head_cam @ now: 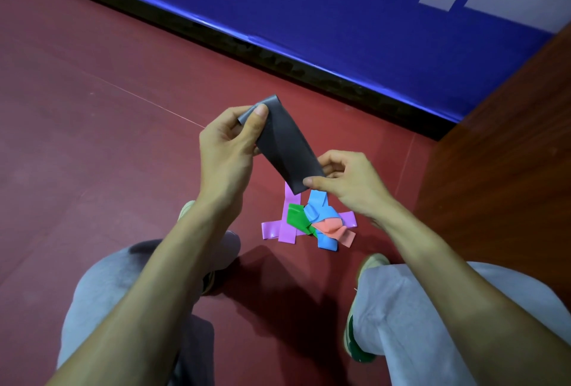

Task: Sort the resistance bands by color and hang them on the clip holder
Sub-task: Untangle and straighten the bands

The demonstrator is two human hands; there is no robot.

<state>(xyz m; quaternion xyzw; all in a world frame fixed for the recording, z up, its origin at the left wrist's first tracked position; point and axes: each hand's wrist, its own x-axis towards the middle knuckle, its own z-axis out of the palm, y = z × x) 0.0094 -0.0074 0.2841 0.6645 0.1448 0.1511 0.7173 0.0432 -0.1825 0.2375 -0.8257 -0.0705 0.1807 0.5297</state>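
Dark red floor [92, 138] spreads beneath the person's grey trouser legs [102, 293]. Just nearer than the right hand [346, 178], a loose pile lies on it: purple bands [285, 231] underneath, with a green band [296, 219], a blue band [319, 209] and a pink band [333, 228] tangled on top. Above the pile, a black band [287, 144] slants between the hands, the left hand [225, 144] pinching its upper end, the right pinching its lower end. Beyond the hands runs a blue banner [309, 15]; to their right stands a wooden panel [509, 154].

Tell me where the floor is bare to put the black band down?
Bare red floor stretches left of the left hand holding the black band, up to the blue wall. A narrower strip lies between the band pile and the wooden panel. Crowded: the pile, between the shoes.
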